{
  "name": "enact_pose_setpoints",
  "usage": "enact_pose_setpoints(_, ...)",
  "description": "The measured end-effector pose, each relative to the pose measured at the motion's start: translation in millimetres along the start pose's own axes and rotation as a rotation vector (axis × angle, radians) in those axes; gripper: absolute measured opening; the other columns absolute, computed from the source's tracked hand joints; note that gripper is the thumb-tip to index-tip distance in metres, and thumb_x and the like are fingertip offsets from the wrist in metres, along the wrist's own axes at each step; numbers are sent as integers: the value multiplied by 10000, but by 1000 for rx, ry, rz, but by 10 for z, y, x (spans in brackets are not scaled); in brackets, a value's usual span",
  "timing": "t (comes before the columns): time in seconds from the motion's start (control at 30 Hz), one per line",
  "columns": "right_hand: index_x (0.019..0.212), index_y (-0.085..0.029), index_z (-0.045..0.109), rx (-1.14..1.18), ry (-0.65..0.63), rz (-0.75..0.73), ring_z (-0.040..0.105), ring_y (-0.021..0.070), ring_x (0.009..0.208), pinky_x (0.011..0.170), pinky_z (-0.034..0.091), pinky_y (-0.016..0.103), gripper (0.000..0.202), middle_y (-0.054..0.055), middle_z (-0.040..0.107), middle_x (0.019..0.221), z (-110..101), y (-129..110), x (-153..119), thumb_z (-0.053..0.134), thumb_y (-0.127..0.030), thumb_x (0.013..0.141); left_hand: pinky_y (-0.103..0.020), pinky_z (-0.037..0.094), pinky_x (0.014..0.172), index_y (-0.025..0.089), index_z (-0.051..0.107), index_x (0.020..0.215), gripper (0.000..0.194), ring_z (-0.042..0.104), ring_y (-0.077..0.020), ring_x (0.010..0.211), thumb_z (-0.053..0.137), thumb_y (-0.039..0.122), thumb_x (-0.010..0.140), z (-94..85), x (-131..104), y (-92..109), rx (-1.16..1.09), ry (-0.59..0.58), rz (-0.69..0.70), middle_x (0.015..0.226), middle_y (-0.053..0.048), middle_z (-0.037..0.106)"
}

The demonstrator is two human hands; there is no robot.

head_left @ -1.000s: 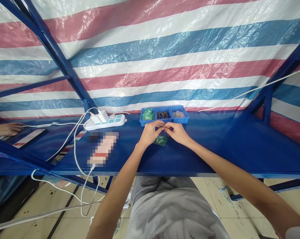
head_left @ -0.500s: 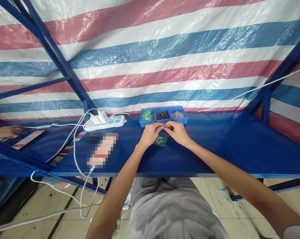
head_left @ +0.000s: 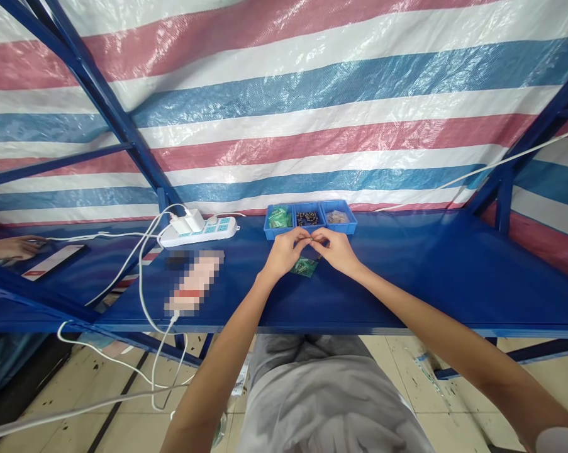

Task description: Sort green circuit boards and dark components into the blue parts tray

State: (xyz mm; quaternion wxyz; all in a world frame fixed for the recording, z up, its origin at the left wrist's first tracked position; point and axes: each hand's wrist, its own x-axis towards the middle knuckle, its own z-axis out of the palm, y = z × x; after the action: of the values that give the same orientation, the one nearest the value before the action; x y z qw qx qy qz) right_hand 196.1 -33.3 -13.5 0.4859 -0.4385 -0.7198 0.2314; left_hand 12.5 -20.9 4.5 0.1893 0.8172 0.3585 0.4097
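My left hand (head_left: 284,253) and my right hand (head_left: 335,250) meet fingertip to fingertip above the blue table (head_left: 406,264). Both are closed in a pinch around something tiny, too small to name. Just below the fingers lies a small green packet (head_left: 304,267) with thin light pieces showing on it. Behind my hands stand three joined blue bins. The left bin holds green packets (head_left: 280,217), the middle one small dark and brass-coloured parts (head_left: 307,218), the right one pale, clear-looking pieces (head_left: 337,217).
A white power strip (head_left: 203,233) with plugs and white cables sits to the left. Near it lies a blurred-out phone (head_left: 195,283) on a cable. Another person's hand (head_left: 14,248) rests beside a phone (head_left: 53,262) at far left. A striped tarp (head_left: 312,138) hangs behind.
My fingertips have shifted very slightly where they meet. The packet and the bins stay where they were, and the other person's hand has barely moved.
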Motion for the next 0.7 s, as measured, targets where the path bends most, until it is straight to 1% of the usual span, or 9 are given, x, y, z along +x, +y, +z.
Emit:
enact_pose_setpoints(0.17, 911, -214, 676, -22, -21, 11, 678, 204, 709, 644, 543, 320, 197, 37, 729, 818, -12, 13, -18, 597, -395, 901, -260, 528, 784, 210, 647, 1086, 169, 693, -171, 886, 537, 296, 992, -14, -7, 9, 80, 22, -35, 946, -29, 730)
enact_pose_setpoints(0.27, 908, -212, 666, -118, 6, -43, 656, 210, 724, 668, 532, 331, 188, 45, 710, 816, -65, 39, 29, 570, -373, 920, -265, 522, 772, 218, 631, 1137, 194, 691, -177, 862, 518, 289, 995, -24, -15, 0, 144, 63, -46, 914, -24, 720)
enact_pose_setpoints(0.33, 912, -209, 664, -235, 52, -110, 648, 235, 816, 769, 529, 370, 163, 66, 706, 865, -114, 63, 144, 563, -336, 928, -273, 523, 786, 222, 629, 1141, 194, 694, -182, 851, 514, 264, 990, -29, -20, -5, 178, 74, -48, 909, -25, 720)
enact_pose_setpoints(0.4, 918, -207, 667, -373, 93, -156, 620, 276, 950, 893, 497, 428, 145, 95, 699, 928, -158, 88, 325, 561, -304, 934, -285, 527, 802, 225, 632, 1137, 196, 698, -191, 855, 510, 246, 985, -35, -25, -7, 212, 60, -52, 921, -33, 723)
enact_pose_setpoints(0.47, 944, -201, 676, -461, 90, -144, 582, 312, 1058, 947, 470, 461, 150, 122, 687, 987, -189, 106, 520, 556, -291, 940, -299, 530, 818, 227, 638, 1123, 193, 701, -202, 872, 507, 238, 982, -42, -30, -9, 246, 35, -55, 950, -43, 726)
enact_pose_setpoints(0.53, 1006, -183, 681, -493, 74, -141, 552, 335, 1128, 972, 456, 472, 166, 145, 677, 1047, -210, 114, 642, 575, -284, 930, -307, 530, 835, 227, 645, 1103, 188, 700, -206, 890, 502, 232, 981, -50, -32, -14, 271, 27, -58, 982, -51, 725)
enact_pose_setpoints(0.6, 1043, -177, 682, -470, 55, -169, 564, 325, 1115, 967, 459, 459, 186, 143, 675, 1065, -226, 114, 630, 563, -271, 936, -309, 529, 848, 228, 650, 1088, 186, 697, -206, 899, 497, 226, 981, -57, -30, -22, 283, 31, -62, 1002, -55, 722)
enact_pose_setpoints(0.63, 1049, -182, 683, -437, 33, -189, 587, 305, 1072, 948, 468, 441, 192, 132, 680, 1053, -233, 114, 572, 545, -264, 945, -309, 529, 850, 228, 652, 1084, 188, 695, -206, 901, 495, 223, 982, -58, -28, -27, 291, 32, -63, 1006, -57, 721)
enact_pose_setpoints(0.7, 1047, -198, 689, -339, -46, -213, 632, 247, 916, 869, 496, 391, 203, 98, 693, 1000, -245, 119, 387, 516, -262, 964, -309, 527, 837, 231, 658, 1079, 190, 691, -211, 901, 497, 220, 980, -60, -25, -36, 312, 24, -60, 1008, -61, 720)
